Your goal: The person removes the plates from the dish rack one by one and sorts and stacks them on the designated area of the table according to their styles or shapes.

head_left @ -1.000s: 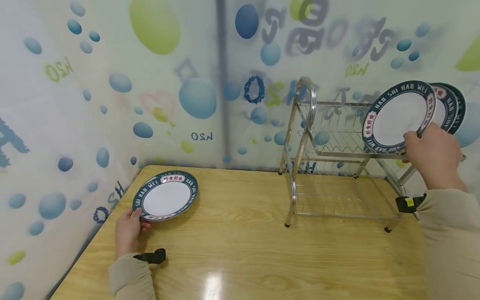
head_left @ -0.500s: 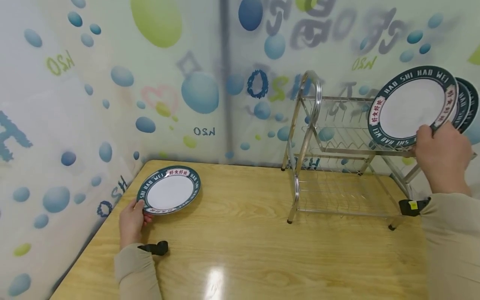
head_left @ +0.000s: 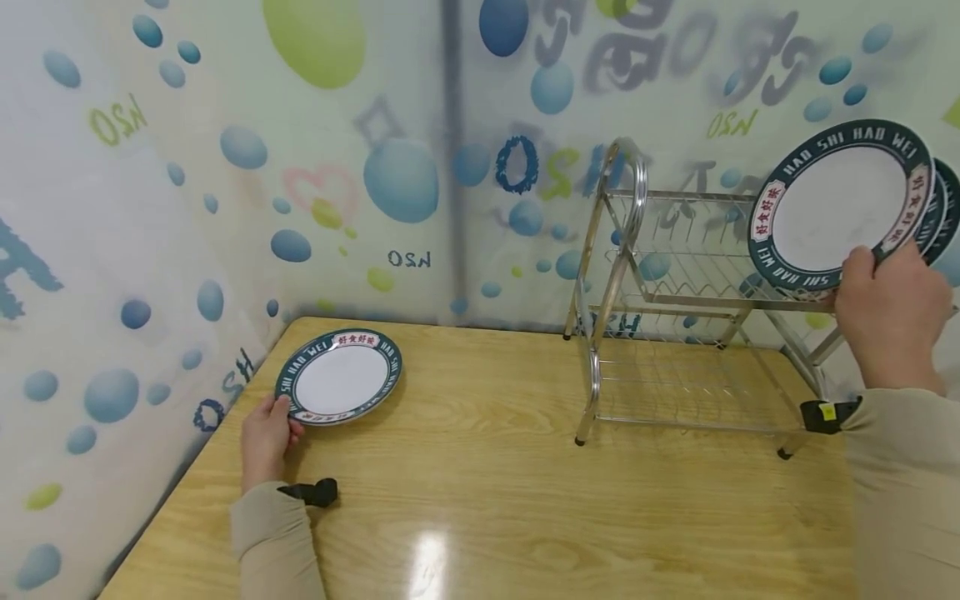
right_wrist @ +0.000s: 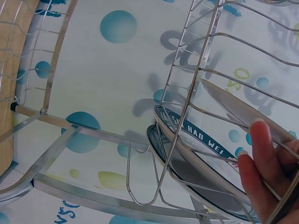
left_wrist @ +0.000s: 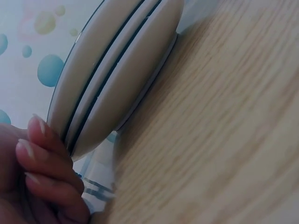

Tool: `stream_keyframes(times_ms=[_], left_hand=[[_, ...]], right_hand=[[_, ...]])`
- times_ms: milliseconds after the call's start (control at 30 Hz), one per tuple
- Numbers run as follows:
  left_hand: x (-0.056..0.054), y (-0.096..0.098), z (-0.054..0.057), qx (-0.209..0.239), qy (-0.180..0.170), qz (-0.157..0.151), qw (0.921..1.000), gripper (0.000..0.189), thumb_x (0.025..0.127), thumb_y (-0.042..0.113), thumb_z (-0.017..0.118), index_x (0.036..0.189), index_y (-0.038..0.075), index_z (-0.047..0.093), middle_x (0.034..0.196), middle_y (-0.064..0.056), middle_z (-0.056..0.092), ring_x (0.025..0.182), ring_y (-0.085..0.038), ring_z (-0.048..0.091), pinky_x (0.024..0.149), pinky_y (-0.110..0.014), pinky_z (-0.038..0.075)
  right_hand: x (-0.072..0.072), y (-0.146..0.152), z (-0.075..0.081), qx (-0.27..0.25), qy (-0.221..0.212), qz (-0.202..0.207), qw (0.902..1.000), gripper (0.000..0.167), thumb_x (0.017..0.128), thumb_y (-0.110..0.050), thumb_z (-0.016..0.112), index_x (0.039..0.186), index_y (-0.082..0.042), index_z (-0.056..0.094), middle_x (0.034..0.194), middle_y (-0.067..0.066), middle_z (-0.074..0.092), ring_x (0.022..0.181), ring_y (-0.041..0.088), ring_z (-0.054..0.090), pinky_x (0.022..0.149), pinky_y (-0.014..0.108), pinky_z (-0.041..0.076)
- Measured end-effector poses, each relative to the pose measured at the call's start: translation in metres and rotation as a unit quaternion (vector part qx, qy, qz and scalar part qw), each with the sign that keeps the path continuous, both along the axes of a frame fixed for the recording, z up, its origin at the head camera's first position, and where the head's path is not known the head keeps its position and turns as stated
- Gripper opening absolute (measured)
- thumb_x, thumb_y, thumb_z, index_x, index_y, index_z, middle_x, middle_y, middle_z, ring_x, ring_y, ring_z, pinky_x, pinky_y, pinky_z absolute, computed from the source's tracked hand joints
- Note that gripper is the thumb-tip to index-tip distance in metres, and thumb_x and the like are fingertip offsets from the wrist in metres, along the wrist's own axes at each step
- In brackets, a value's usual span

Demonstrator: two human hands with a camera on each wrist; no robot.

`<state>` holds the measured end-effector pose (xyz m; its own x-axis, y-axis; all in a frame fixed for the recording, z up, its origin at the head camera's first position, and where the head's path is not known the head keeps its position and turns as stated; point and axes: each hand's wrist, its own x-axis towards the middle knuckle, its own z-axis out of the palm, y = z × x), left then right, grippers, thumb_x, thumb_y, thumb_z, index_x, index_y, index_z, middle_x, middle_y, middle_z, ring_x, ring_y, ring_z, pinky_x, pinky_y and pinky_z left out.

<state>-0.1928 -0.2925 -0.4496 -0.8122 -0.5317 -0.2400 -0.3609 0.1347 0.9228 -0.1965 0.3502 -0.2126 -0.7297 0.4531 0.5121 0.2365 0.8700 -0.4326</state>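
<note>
At the back left of the table, my left hand (head_left: 264,440) pinches the near-left rim of white plates (head_left: 341,379) with dark green lettered borders, thumb on top. The left wrist view shows they are a stack (left_wrist: 112,70) of plates, with curled fingers (left_wrist: 49,161) at the lower edge. My right hand (head_left: 896,321) grips the lower right rim of a matching plate (head_left: 836,208), which stands tilted in the upper tier of a metal dish rack (head_left: 626,242). Behind it stand other plates (head_left: 951,212), partly hidden; the right wrist view shows two such plates (right_wrist: 187,135) between the wires.
Below, the rack's lower tier (head_left: 675,400) of wire slots holds no plates. A wooden table (head_left: 480,500) carries everything. Patterned walls (head_left: 405,83) close in at the back and left.
The view has shifted slightly. My right hand and its plate have moved a little up and right, and the plate leans farther from the ones behind. My left hand keeps its hold.
</note>
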Motion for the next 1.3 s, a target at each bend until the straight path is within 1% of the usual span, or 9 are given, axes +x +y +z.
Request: stream_keyframes(times_ms=[133, 300, 467, 567, 733, 900, 967, 1133, 1300], left_hand=[[0.001, 0.000, 0.000, 0.006, -0.004, 0.008, 0.9999, 0.053, 0.095, 0.033, 0.034, 0.142, 0.013, 0.020, 0.053, 0.004, 0.051, 0.042, -0.009, 0.046, 0.041, -0.025, 0.041], [-0.003, -0.001, 0.004, 0.036, -0.020, 0.019, 0.9990, 0.053, 0.094, 0.036, 0.036, 0.142, 0.018, 0.022, 0.056, 0.003, 0.052, 0.045, -0.009, 0.048, 0.043, -0.024, 0.041], [-0.007, 0.003, 0.010, 0.063, -0.011, 0.015, 0.9979, 0.054, 0.094, 0.032, 0.039, 0.143, 0.019, 0.019, 0.056, 0.004, 0.053, 0.045, -0.007, 0.047, 0.043, -0.023, 0.040], [-0.006, 0.004, 0.012, 0.062, -0.013, 0.013, 0.9979, 0.054, 0.095, 0.032, 0.038, 0.143, 0.020, 0.018, 0.056, 0.004, 0.053, 0.044, -0.008, 0.045, 0.042, -0.023, 0.038], [-0.005, 0.003, 0.014, 0.062, -0.015, 0.021, 0.9977, 0.053, 0.094, 0.033, 0.039, 0.142, 0.022, 0.018, 0.054, 0.004, 0.053, 0.041, -0.009, 0.042, 0.040, -0.025, 0.035], [-0.007, 0.003, 0.015, 0.061, -0.006, 0.033, 0.9976, 0.052, 0.094, 0.031, 0.039, 0.142, 0.023, 0.021, 0.054, 0.004, 0.054, 0.040, -0.010, 0.040, 0.039, -0.025, 0.034], [-0.007, 0.004, 0.015, 0.062, -0.007, 0.034, 0.9974, 0.051, 0.095, 0.030, 0.039, 0.142, 0.023, 0.022, 0.055, 0.003, 0.054, 0.041, -0.010, 0.041, 0.039, -0.024, 0.034], [-0.006, 0.004, 0.013, 0.076, -0.012, 0.035, 0.9964, 0.049, 0.095, 0.026, 0.038, 0.141, 0.023, 0.023, 0.056, 0.002, 0.053, 0.042, -0.010, 0.042, 0.039, -0.024, 0.035], [-0.007, 0.001, 0.012, 0.075, -0.019, 0.038, 0.9963, 0.050, 0.095, 0.028, 0.039, 0.141, 0.025, 0.023, 0.058, 0.003, 0.054, 0.042, -0.010, 0.042, 0.040, -0.024, 0.035]], right_hand=[[0.000, -0.001, -0.003, -0.025, 0.022, -0.007, 0.9994, 0.051, 0.094, -0.027, 0.019, 0.130, 0.007, 0.032, 0.105, 0.037, 0.049, 0.097, 0.049, 0.042, 0.081, 0.057, 0.031], [0.001, 0.000, -0.008, -0.046, 0.073, -0.028, 0.9958, 0.051, 0.094, -0.030, 0.020, 0.135, -0.002, 0.029, 0.112, 0.035, 0.048, 0.098, 0.048, 0.045, 0.083, 0.056, 0.032], [-0.001, 0.003, -0.007, -0.071, 0.116, -0.017, 0.9906, 0.049, 0.093, -0.029, 0.023, 0.139, -0.010, 0.025, 0.122, 0.028, 0.045, 0.107, 0.044, 0.042, 0.091, 0.053, 0.028], [0.000, 0.002, -0.008, -0.081, 0.126, -0.017, 0.9886, 0.048, 0.093, -0.030, 0.024, 0.139, -0.014, 0.026, 0.126, 0.023, 0.045, 0.112, 0.040, 0.041, 0.094, 0.050, 0.027], [0.001, 0.000, -0.012, -0.069, 0.137, -0.019, 0.9880, 0.047, 0.094, -0.031, 0.024, 0.138, -0.014, 0.029, 0.123, 0.023, 0.047, 0.109, 0.040, 0.044, 0.092, 0.050, 0.029], [0.001, -0.001, -0.011, -0.073, 0.146, -0.009, 0.9866, 0.047, 0.094, -0.031, 0.024, 0.139, -0.017, 0.026, 0.128, 0.020, 0.042, 0.114, 0.034, 0.039, 0.097, 0.045, 0.027], [0.001, -0.003, -0.011, -0.079, 0.148, -0.007, 0.9857, 0.046, 0.094, -0.031, 0.024, 0.138, -0.019, 0.026, 0.129, 0.018, 0.041, 0.114, 0.030, 0.038, 0.098, 0.043, 0.026], [0.001, -0.006, -0.012, -0.111, 0.148, -0.020, 0.9824, 0.043, 0.094, -0.032, 0.025, 0.136, -0.024, 0.029, 0.129, 0.012, 0.044, 0.117, 0.023, 0.037, 0.100, 0.035, 0.025], [-0.001, -0.008, -0.015, -0.129, 0.165, -0.023, 0.9776, 0.040, 0.094, -0.032, 0.027, 0.132, -0.025, 0.035, 0.125, 0.007, 0.049, 0.113, 0.014, 0.040, 0.098, 0.027, 0.027]])
